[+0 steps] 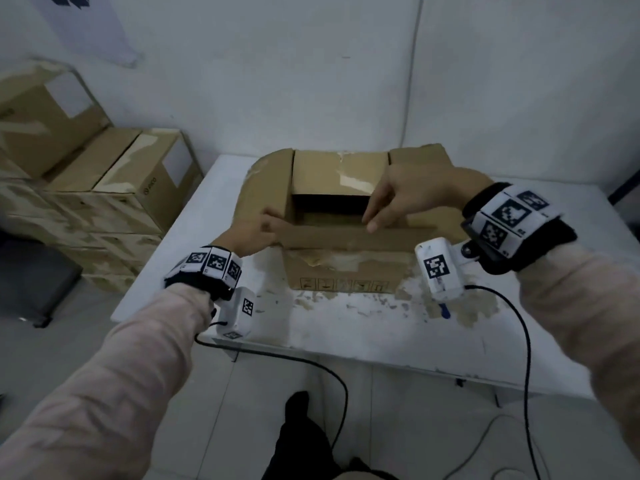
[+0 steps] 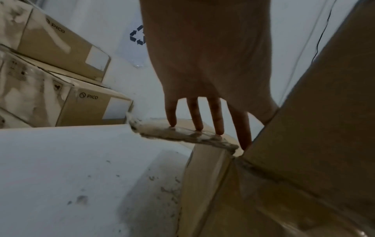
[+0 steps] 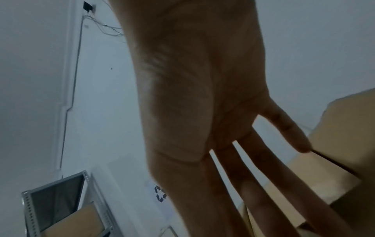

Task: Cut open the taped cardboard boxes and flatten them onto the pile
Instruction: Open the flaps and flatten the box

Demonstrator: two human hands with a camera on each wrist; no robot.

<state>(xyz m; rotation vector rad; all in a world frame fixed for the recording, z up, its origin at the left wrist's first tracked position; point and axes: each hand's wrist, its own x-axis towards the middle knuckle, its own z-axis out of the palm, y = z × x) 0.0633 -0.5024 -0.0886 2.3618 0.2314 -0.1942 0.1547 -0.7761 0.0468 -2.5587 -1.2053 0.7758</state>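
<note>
Box (image 1: 341,271): sitting at center of frame, flaps opened.
Left hand (image 1: 250,233): I am touching its left flap (image 2: 182,133), fingers straight.
Right hand (image 1: 407,199): I am pressing its near flap (image 1: 349,237), fingers straight.

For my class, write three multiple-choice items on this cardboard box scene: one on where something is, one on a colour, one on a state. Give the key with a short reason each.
1. Where do the taped boxes stand?
A. stacked left of the table
B. on the table
C. behind the person

2. What colour is the table top?
A. black
B. white
C. green

3. What state is the box on the table in?
A. taped shut
B. flattened
C. top flaps open

Key:
1 A, the head view shows them piled by the wall, off the table's left edge.
2 B, its surface is white with brown scraps stuck on.
3 C, a dark opening shows between raised flaps, with the left hand and right hand at the near flap.
</note>
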